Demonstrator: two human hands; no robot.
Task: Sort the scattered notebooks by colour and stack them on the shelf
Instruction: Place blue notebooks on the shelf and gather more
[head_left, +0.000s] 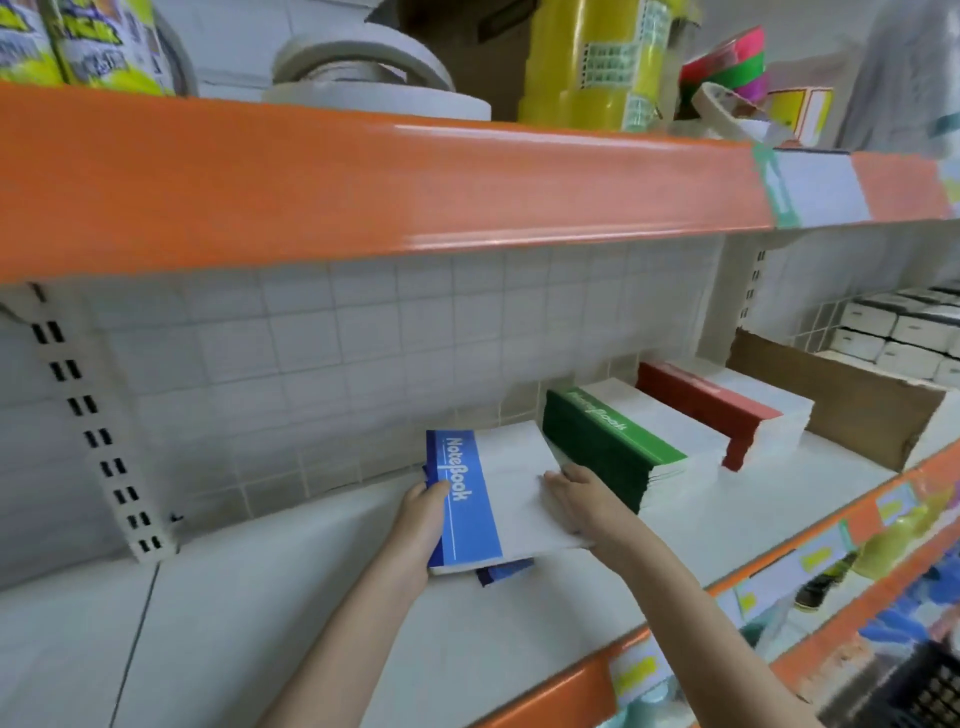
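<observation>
A stack of blue notebooks (467, 499) lies on the white shelf (322, 613), its top cover blue and white with "Notebook" printed on it. My left hand (421, 519) grips the stack's left blue spine side, thumb on top. My right hand (576, 493) rests on the white right part of the top cover, fingers over its edge. One blue notebook (506, 571) sticks out askew from under the stack. To the right stands a stack of green notebooks (608, 441), and beyond it a stack of red notebooks (727, 410).
A brown cardboard box (852, 410) sits right of the red stack, with white boxes (893, 338) behind it. An orange-edged shelf (363, 182) overhead carries tape rolls (374, 78) and yellow packs. A slotted upright (98, 441) stands at the left. Lower shelves hold goods at the right.
</observation>
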